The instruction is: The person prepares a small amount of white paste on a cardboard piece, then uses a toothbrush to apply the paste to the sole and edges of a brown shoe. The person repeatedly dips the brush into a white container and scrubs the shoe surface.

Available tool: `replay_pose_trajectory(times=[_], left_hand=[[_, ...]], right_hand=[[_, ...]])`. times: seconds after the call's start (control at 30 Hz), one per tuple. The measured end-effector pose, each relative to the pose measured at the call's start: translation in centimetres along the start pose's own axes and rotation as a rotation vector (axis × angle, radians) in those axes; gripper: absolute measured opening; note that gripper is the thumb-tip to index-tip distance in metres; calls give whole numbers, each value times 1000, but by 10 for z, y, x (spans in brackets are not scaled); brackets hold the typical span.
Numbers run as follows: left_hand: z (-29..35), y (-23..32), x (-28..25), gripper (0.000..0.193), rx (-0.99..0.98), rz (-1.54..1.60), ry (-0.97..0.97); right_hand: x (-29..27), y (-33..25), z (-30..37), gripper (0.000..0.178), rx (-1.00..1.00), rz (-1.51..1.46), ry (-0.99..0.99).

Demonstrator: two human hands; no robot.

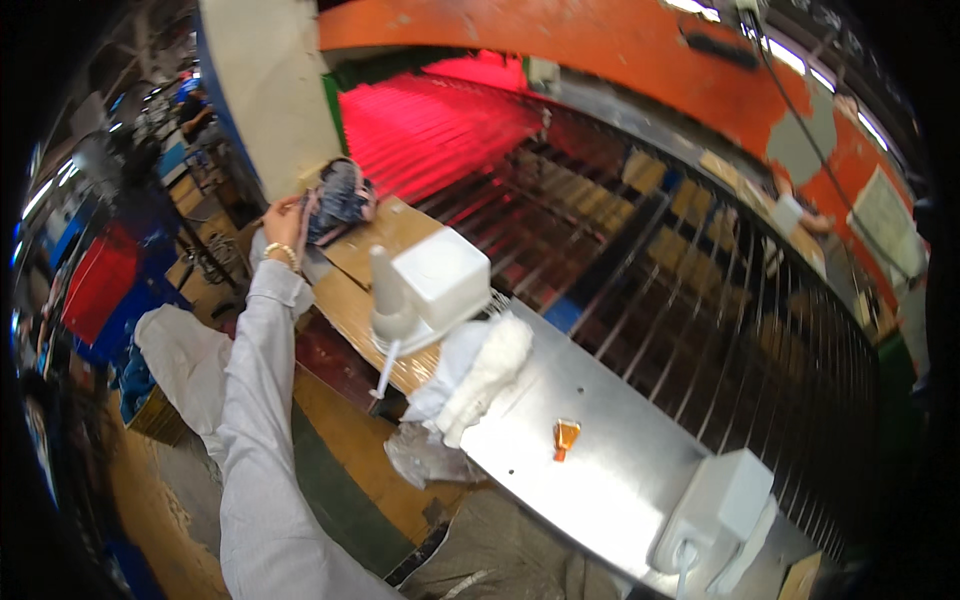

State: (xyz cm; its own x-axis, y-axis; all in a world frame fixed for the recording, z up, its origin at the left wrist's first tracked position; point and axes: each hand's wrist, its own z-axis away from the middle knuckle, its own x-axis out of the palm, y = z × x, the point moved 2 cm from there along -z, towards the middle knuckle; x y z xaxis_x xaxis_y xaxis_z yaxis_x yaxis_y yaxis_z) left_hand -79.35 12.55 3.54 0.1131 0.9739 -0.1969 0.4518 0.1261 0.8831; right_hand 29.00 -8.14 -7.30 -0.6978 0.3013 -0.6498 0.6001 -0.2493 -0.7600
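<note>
My left hand point(284, 224), with a beaded bracelet at the wrist, reaches out at the upper left. Its fingers are pinched at the left edge of a crumpled dark blue and pink fabric bundle point(340, 202), whose exact kind I cannot make out. The bundle rests on a brown cardboard-covered surface point(345, 262) beside the pale machine post. Nearer to me stands a white plastic box point(442, 275) with a grey-white cone point(388, 290) next to it. My right hand is out of view.
A slatted conveyor point(640, 290) runs behind, glowing red at its far end. White cloths point(490, 375), an orange wedge-shaped piece point(566, 438) and a second white container point(722, 505) lie along the metal table point(590, 500). Across the conveyor another person's hand point(818, 223) shows.
</note>
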Motion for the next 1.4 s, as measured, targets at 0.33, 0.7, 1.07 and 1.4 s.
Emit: replay_pose_trajectory(times=[0.33, 0.7, 1.07, 1.4], left_hand=[[-3, 21, 7, 27, 133, -406, -68], [-53, 20, 9, 47, 36, -1132, -308], [-168, -65, 66, 54, 146, -1185, -378], [-228, -149, 85, 48, 207, -1450, -460]], right_hand=[[100, 170, 116, 23, 291, 177, -391], [178, 8, -44, 31, -155, 639, -540], [192, 5, -30, 39, -98, 1028, -579], [178, 11, 1, 46, -33, 1174, -644]])
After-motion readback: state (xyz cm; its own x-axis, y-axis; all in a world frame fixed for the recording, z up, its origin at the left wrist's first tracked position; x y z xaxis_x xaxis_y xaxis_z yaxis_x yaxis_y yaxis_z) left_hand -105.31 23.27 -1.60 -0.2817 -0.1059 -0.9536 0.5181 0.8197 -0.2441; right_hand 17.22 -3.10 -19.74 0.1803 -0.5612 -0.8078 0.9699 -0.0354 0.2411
